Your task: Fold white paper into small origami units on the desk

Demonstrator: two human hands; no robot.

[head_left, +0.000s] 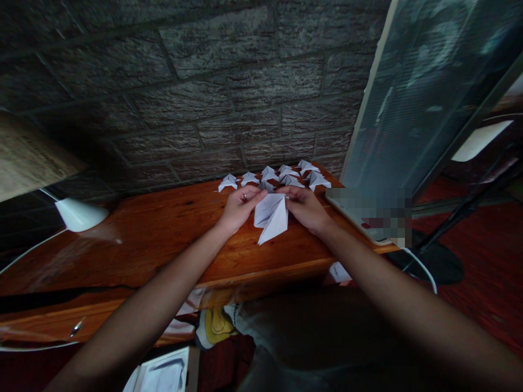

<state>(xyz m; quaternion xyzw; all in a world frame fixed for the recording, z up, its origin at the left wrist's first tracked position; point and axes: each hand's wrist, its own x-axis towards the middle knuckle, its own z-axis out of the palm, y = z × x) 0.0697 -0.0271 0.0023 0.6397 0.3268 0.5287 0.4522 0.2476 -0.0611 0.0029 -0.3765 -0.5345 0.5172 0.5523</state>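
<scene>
A partly folded sheet of white paper (273, 219) is held up between my two hands above the wooden desk. My left hand (241, 207) pinches its upper left edge between thumb and fingers; a ring shows on one finger. At the upper right corner, my right hand (305, 207) grips the paper, its fingertips partly hidden behind it. One pointed flap of the sheet hangs down toward me. Just beyond my hands stand several small folded paper figures (269, 174) in loose rows, the nearest partly covered by my fingers.
The wooden desk (163, 228) runs along a dark brick wall (196, 87). A lamp with a white base (79, 213) stands at the left. On the right corner lies a flat, partly blurred device (359, 212) with a white cable. An open box (163, 373) sits below.
</scene>
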